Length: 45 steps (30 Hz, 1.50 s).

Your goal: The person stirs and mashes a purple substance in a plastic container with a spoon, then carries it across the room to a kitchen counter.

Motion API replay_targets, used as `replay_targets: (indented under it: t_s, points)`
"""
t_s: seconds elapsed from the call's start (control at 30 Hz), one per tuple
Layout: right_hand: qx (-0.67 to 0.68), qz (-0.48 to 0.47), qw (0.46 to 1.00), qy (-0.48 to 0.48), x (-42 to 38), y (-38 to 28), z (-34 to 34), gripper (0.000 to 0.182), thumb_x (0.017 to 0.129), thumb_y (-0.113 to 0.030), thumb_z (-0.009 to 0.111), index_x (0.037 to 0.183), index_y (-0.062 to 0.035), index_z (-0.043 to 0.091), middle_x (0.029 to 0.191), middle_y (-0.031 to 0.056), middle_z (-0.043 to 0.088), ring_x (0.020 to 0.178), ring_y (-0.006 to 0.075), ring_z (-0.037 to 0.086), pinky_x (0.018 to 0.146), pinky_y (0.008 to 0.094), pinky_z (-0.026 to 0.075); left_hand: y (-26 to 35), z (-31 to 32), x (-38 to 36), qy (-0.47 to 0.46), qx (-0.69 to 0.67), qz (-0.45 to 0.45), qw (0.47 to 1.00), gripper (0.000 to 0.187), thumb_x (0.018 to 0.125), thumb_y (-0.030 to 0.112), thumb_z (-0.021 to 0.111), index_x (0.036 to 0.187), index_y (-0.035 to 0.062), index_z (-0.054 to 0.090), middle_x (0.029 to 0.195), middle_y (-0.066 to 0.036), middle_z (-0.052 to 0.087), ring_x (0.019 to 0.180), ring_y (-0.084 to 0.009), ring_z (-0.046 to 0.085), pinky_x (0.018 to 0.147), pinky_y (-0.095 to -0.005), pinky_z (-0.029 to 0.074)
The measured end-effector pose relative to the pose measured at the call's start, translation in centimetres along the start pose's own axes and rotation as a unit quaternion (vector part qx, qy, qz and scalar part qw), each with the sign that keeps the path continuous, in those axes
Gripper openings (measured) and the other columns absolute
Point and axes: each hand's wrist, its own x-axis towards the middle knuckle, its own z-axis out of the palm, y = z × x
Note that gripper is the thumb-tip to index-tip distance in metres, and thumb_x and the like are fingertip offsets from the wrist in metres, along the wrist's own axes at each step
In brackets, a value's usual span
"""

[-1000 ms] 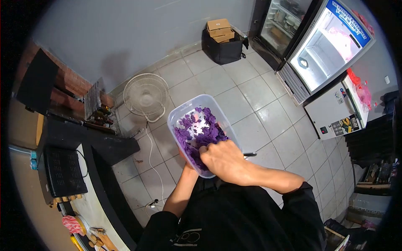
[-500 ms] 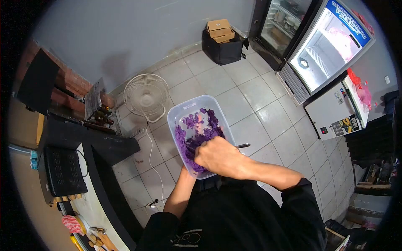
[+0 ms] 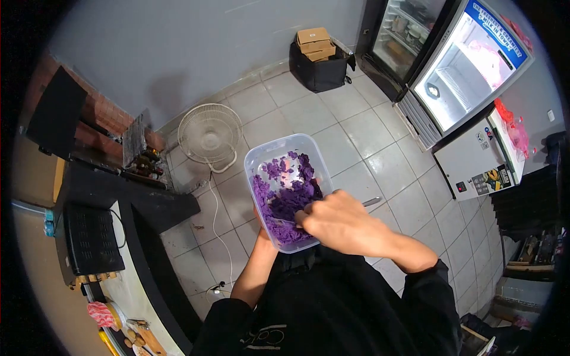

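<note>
A clear plastic container [image 3: 255, 155] is held out in front of my body, with purple mash [image 3: 289, 202] spread over its bottom and sides. My right hand [image 3: 332, 221] is closed in a fist around a metal utensil [image 3: 372, 202], whose end sticks out to the right past the container's rim. The utensil's other end is hidden by the fist and the mash. My left hand [image 3: 259, 221] is at the container's lower left side, mostly hidden beneath and behind it; its fingers do not show.
A white fan [image 3: 209, 135] stands on the tiled floor at the left, its cable running down. A dark counter [image 3: 136, 196] is further left. A black bag with boxes [image 3: 320, 68], a lit fridge [image 3: 454, 77] and a white freezer [image 3: 475, 157] stand beyond.
My right hand has moved right, toward the container's right rim, and more of the utensil's end sticks out. More mash shows in the middle. The container sits slightly further right.
</note>
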Motion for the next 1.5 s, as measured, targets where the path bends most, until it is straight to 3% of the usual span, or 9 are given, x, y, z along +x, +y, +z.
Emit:
replay_targets:
  t_s: [0.23, 0.4, 0.67, 0.83, 0.97, 1.07, 1.23, 1.37, 1.5]
  points:
    - [-0.016, 0.037, 0.998, 0.041, 2.4, 0.1, 3.7, 0.01, 0.076, -0.007, 0.06, 0.078, 0.0009, 0.064, 0.065, 0.016, 0.064, 0.065, 0.0328, 0.068, 0.056, 0.0413, 0.051, -1.0, 0.0, -0.5, 0.086, 0.014, 0.041, 0.995, 0.054, 0.102, 0.037, 0.036, 0.149, 0.0108, 0.033, 0.145, -0.01, 0.045, 0.129, -0.0296, 0.047, 0.113, -0.0451, 0.033]
    - [-0.016, 0.107, 0.988, 0.111, 2.1, 1.7, 2.8, 0.007, 0.074, -0.008, 0.062, 0.074, -0.0032, 0.067, 0.067, 0.0177, 0.065, 0.067, 0.0351, 0.068, 0.059, 0.0432, 0.053, -1.3, -1.3, -1.0, 0.079, 0.009, 0.065, 0.995, 0.058, 0.1, 0.041, 0.036, 0.149, 0.0103, 0.033, 0.144, -0.011, 0.045, 0.128, -0.0304, 0.047, 0.112, -0.0457, 0.034]
    - [0.093, 0.071, 0.989, 0.091, 1.1, 0.3, 1.5, 0.013, 0.076, -0.014, 0.069, 0.079, -0.0005, 0.068, 0.066, 0.0211, 0.062, 0.07, 0.0397, 0.064, 0.062, 0.0462, 0.05, -1.1, -1.5, -1.3, 0.053, 0.016, 0.07, 0.996, 0.064, 0.097, 0.047, 0.037, 0.149, 0.0096, 0.033, 0.144, -0.013, 0.045, 0.128, -0.0318, 0.047, 0.112, -0.0467, 0.034]
    - [0.074, 0.135, 0.986, 0.061, 3.1, 0.7, 4.6, 0.014, 0.071, -0.007, 0.066, 0.083, -0.0004, 0.068, 0.079, 0.0221, 0.065, 0.079, 0.0392, 0.065, 0.069, 0.0459, 0.051, -1.4, -1.6, -1.9, 0.045, 0.012, 0.061, 0.997, 0.068, 0.095, 0.051, 0.037, 0.148, 0.0091, 0.033, 0.143, -0.015, 0.045, 0.128, -0.0326, 0.048, 0.111, -0.0473, 0.035]
    - [0.075, 0.173, 0.981, 0.053, 1.7, 0.8, 2.1, 0.012, 0.073, -0.007, 0.066, 0.081, 0.0016, 0.069, 0.071, 0.0231, 0.063, 0.078, 0.0391, 0.065, 0.071, 0.0473, 0.05, -1.5, -1.5, -2.1, 0.03, 0.014, 0.059, 0.998, 0.071, 0.094, 0.054, 0.038, 0.148, 0.0087, 0.033, 0.143, -0.016, 0.045, 0.128, -0.0333, 0.048, 0.111, -0.0478, 0.035]
    - [0.111, 0.145, 0.975, 0.125, 1.0, 1.1, 1.1, 0.011, 0.075, -0.009, 0.067, 0.078, 0.0024, 0.068, 0.068, 0.0237, 0.062, 0.077, 0.0388, 0.064, 0.071, 0.0475, 0.05, -1.7, -1.4, -2.1, 0.015, 0.009, 0.047, 0.999, 0.074, 0.092, 0.056, 0.038, 0.148, 0.0084, 0.033, 0.143, -0.016, 0.045, 0.128, -0.0338, 0.048, 0.111, -0.0481, 0.035]
    - [0.066, 0.128, 0.987, 0.072, 1.9, 0.0, 3.0, 0.013, 0.083, -0.011, 0.067, 0.08, 0.0017, 0.065, 0.069, 0.0216, 0.062, 0.074, 0.0395, 0.063, 0.068, 0.0484, 0.048, -1.8, -1.1, -2.3, -0.002, 0.009, 0.038, 0.999, 0.078, 0.091, 0.06, 0.039, 0.148, 0.0079, 0.033, 0.143, -0.018, 0.045, 0.127, -0.0347, 0.048, 0.11, -0.0488, 0.035]
    - [0.121, 0.123, 0.978, 0.117, -0.4, -0.2, 0.6, 0.012, 0.081, -0.009, 0.068, 0.077, 0.0022, 0.065, 0.065, 0.022, 0.061, 0.069, 0.0396, 0.063, 0.061, 0.0468, 0.048, -1.4, -1.3, -2.6, -0.004, -0.001, 0.049, 0.999, 0.081, 0.089, 0.063, 0.039, 0.148, 0.0075, 0.033, 0.143, -0.019, 0.045, 0.127, -0.0354, 0.048, 0.11, -0.0492, 0.036]
    - [-0.006, 0.172, 0.981, 0.087, -1.7, -0.7, -0.6, 0.005, 0.075, -0.004, 0.067, 0.077, 0.0003, 0.066, 0.067, 0.022, 0.063, 0.067, 0.038, 0.065, 0.06, 0.0448, 0.051, -1.2, -1.3, -2.7, -0.006, -0.017, 0.067, 0.998, 0.084, 0.088, 0.066, 0.039, 0.147, 0.0071, 0.034, 0.142, -0.02, 0.045, 0.127, -0.0361, 0.048, 0.109, -0.0497, 0.036]
